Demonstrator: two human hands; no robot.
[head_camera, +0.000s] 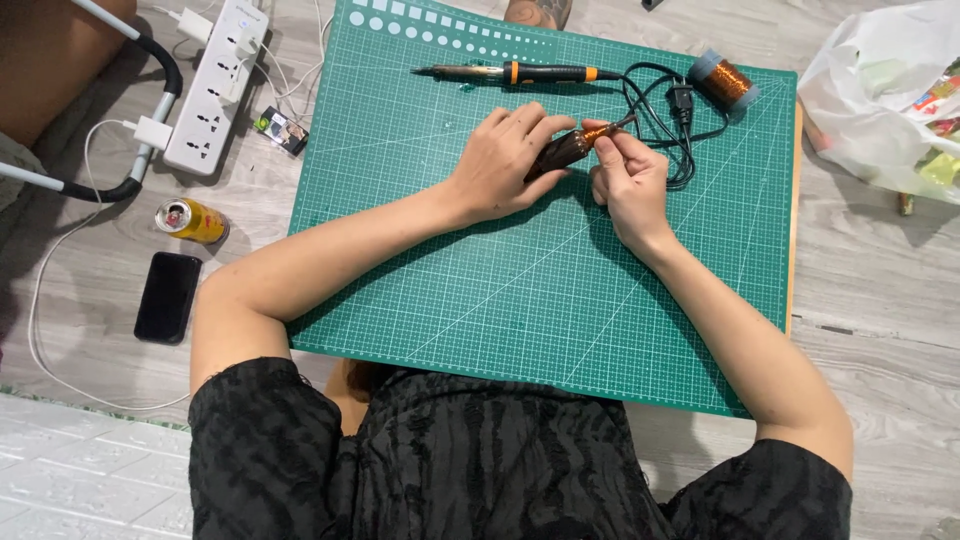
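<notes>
The left hand (500, 165) wraps a dark coil rod (562, 150) over the green cutting mat (500, 300); its long axis tilts up-right, copper-wound tip toward the right hand (628, 180), whose fingers pinch it.

You've got open green mat (560, 300) below and left of both hands, w/ nothing on it. Top edge is blocked: soldering iron (520, 72), its looped black cord (665, 120) and copper wire spool (722, 80) at top right. Off-mat left: power strip (218, 85), can (192, 221), phone (167, 297).
</notes>
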